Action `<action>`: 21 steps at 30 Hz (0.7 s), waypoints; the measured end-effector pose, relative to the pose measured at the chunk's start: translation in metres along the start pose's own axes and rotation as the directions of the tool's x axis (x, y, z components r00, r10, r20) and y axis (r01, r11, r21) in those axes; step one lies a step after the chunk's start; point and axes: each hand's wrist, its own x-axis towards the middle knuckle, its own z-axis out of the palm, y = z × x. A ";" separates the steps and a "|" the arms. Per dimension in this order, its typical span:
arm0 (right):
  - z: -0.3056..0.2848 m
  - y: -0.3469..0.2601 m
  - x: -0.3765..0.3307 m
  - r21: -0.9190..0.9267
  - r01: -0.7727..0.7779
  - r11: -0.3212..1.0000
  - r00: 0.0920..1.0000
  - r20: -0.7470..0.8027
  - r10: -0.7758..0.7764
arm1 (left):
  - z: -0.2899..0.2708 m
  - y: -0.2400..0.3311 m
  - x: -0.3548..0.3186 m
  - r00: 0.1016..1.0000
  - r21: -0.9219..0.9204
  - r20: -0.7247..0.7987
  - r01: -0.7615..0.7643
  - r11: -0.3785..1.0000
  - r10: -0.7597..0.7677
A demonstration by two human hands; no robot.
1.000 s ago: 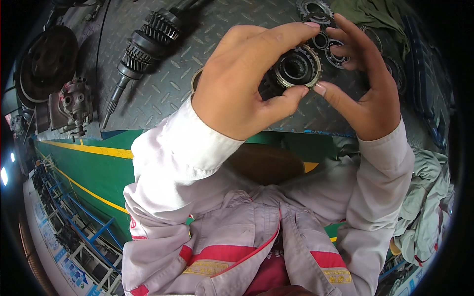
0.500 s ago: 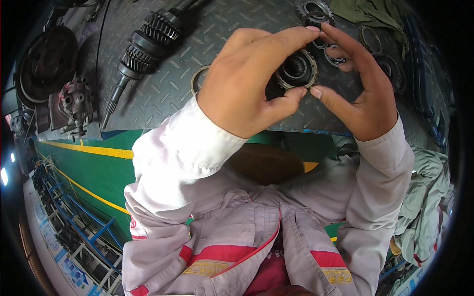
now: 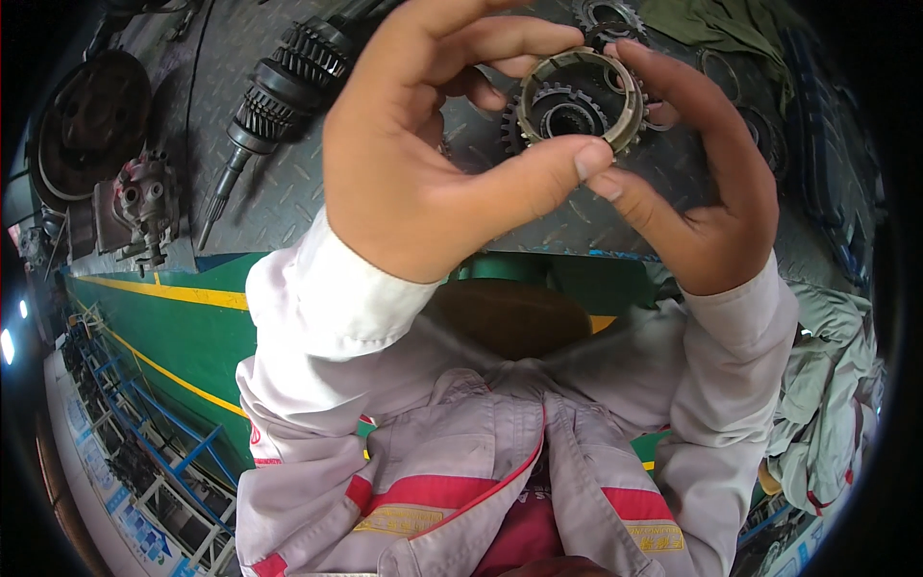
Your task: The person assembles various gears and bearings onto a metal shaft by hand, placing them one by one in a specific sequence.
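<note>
A brass-coloured toothed synchronizer ring (image 3: 635,108) is raised and tilted above the bench, its opening turned toward me. My left hand (image 3: 413,154) pinches its left and lower edge, thumb in front and fingers curled behind. From the other side, my right hand (image 3: 716,178) grips the ring between thumb and forefinger, so the two thumbs nearly meet at the lower rim. Through the ring shows a dark toothed gear (image 3: 553,96) with a round bore, lying on the bench. My fingers cover part of the ring's edge.
On the steel tread-plate bench (image 3: 317,178) lies a gear shaft (image 3: 279,91) at the left. Beyond it are a small metal casting (image 3: 142,202) and a dark round part (image 3: 91,125). More gears (image 3: 611,17) and green cloth (image 3: 716,24) lie at the back right. A stool (image 3: 510,322) stands before the bench.
The ring has risen toward me and tilted, uncovering the gear behind it. My left hand has shifted left and opened wider around the ring. My right hand has moved slightly down.
</note>
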 end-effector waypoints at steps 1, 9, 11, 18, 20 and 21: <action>-0.002 -0.001 0.002 -0.031 0.013 0.999 0.999 -0.029 -0.014 | -0.005 0.001 -0.002 0.999 -0.026 -0.016 0.040 0.999 -0.041; -0.013 0.055 -0.014 -0.171 -0.162 0.972 0.983 -0.110 0.144 | -0.032 -0.005 -0.005 0.966 0.134 -0.063 0.257 0.957 -0.250; -0.005 0.068 -0.016 -0.323 -0.135 0.937 0.990 -0.079 0.115 | -0.048 -0.011 -0.012 0.965 0.444 0.041 0.214 0.870 -0.259; 0.011 0.062 -0.008 -0.468 -0.349 0.812 0.929 -0.063 0.364 | -0.057 -0.007 -0.026 0.906 0.564 0.109 0.283 0.776 -0.410; 0.007 0.067 -0.003 -0.432 -0.380 0.818 0.918 -0.064 0.392 | -0.057 -0.010 -0.029 0.907 0.562 0.110 0.281 0.778 -0.407; 0.005 0.069 -0.002 -0.391 -0.410 0.824 0.905 -0.062 0.420 | -0.057 -0.011 -0.030 0.907 0.563 0.111 0.280 0.778 -0.407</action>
